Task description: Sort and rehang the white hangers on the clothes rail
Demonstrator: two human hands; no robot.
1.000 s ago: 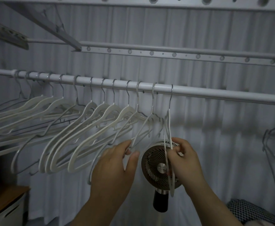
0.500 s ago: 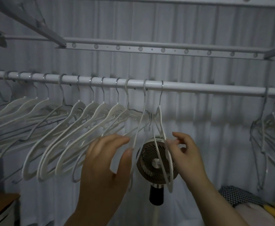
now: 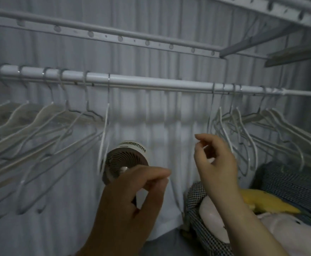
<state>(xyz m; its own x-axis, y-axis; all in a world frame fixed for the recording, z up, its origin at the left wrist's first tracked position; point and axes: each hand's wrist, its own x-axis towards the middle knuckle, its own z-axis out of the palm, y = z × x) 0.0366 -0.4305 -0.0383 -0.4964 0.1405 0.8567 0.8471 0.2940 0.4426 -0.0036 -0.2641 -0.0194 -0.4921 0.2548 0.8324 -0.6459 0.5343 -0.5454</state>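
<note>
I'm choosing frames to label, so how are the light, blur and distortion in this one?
Head view: dim, flat, bluish light, no glare. Head view: the left hand and right hand are motion-smeared, as are the right hangers; the fan looks fairly sharp. Head view: the rail slants down to the right, with little bowing.

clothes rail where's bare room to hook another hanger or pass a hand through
The white clothes rail is bare between the last white hanger of the left bunch and the first of the right bunch. Both bunches are crowded; the round fan sits below its left end.
</note>
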